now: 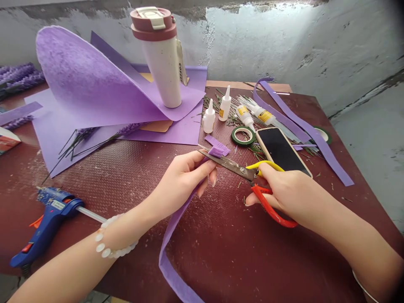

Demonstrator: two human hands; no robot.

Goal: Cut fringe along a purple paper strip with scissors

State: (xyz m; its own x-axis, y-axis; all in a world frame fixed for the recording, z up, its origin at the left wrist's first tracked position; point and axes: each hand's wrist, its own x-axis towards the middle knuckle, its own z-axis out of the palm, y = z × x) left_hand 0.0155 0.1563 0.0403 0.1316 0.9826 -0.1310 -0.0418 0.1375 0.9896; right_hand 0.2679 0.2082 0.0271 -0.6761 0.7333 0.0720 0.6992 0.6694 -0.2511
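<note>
My left hand (189,174) pinches a long purple strip (172,252) near its upper end; the rest hangs down past the table's front edge. In my right hand (284,189) is a pair of scissors (233,165) with one yellow and one red handle. Their blades lie across the strip just above my left fingertips. A short folded end of the strip shows above the blades. Just behind, on the table, a small purple piece (217,143) lies partly hidden by that end.
A blue glue gun (53,223) lies at left. Behind stand a coffee tumbler (162,67) on purple sheets (126,109) and small white glue bottles (209,120). Green tape (235,136), a phone (282,149) and more purple strips (315,134) lie to the right, among thin stems.
</note>
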